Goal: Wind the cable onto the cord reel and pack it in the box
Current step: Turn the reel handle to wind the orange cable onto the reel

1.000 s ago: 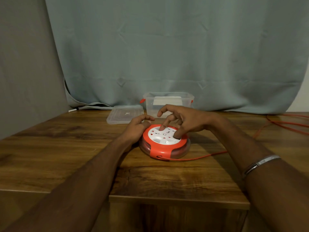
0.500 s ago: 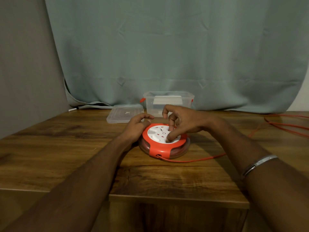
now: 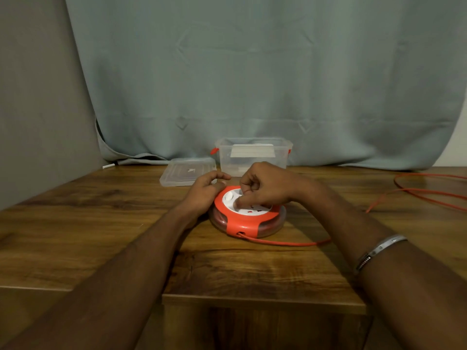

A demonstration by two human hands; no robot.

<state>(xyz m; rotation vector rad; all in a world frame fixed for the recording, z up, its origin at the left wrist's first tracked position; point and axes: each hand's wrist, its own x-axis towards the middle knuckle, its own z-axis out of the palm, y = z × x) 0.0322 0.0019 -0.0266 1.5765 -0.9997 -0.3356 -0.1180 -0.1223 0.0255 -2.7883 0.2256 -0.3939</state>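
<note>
Lid (image 3: 188,171): one clear lid, flat on the table (image 3: 101,223) at far left of the things; I judge it lies off so the box stays open for packing.
My left hand (image 3: 204,192): cupped against the left edge of the cord reel, fingers loosely curled, thumb side touching the orange rim; I hold it there, I think, to keep the body from spinning or sliding while the other hand turns.
Cord reel (image 3: 246,218): one, orange with a white socket face, flat on the table in front of the box, between my two hands; wound orange turns show through its clear side wall.
Box (image 3: 254,156): one clear tub with orange clips, open, just behind the reel; something pale shows at or behind its back wall, I cannot tell what.
My right hand (image 3: 265,186): curled over the white face, fingertips pressed down into it, likely in a winding recess; not pinching anything I can see.
Cable (image 3: 285,243): one orange cable; it leaves the hole in the reel's front, runs right under my right forearm, and lies in loose loops at far right, so winding is only partly done.
Bracelet (image 3: 379,251): one, metal, on my right forearm.
</note>
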